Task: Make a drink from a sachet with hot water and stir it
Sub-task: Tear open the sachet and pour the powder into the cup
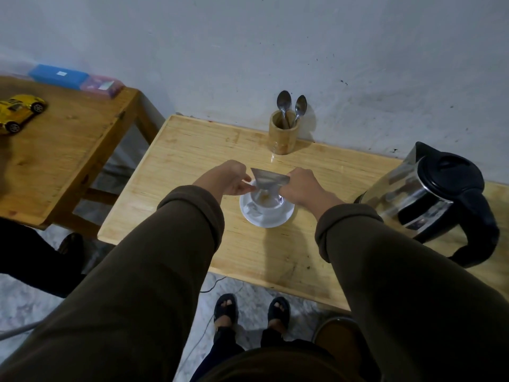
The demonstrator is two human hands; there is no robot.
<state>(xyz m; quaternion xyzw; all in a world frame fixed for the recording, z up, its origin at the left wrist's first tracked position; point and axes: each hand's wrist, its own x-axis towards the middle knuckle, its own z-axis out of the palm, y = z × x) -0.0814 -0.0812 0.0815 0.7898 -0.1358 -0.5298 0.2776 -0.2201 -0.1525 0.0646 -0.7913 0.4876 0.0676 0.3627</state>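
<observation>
- The cup [264, 206] on the saucer [275, 220] is largely covered by the sachet [268, 181] and both hands, so its contents cannot be told.
- The print on the sachet is blurred.
- The spoon handles [287, 121] are hidden inside the wooden holder [283, 137].
- The yellow toy car [19, 111] is cut off by the left edge.
- The table [192, 150] is cut off by the right edge, behind the kettle [438, 197].

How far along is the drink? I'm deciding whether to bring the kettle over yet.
Done: the sachet looks open, and the cup waits on its saucer. In hand: left hand and right hand tip the sachet over the cup, brownish powder showing at its mouth. Left: hot water from the kettle, untouched at the right, then stirring; both spoons stand in the wooden holder.
</observation>
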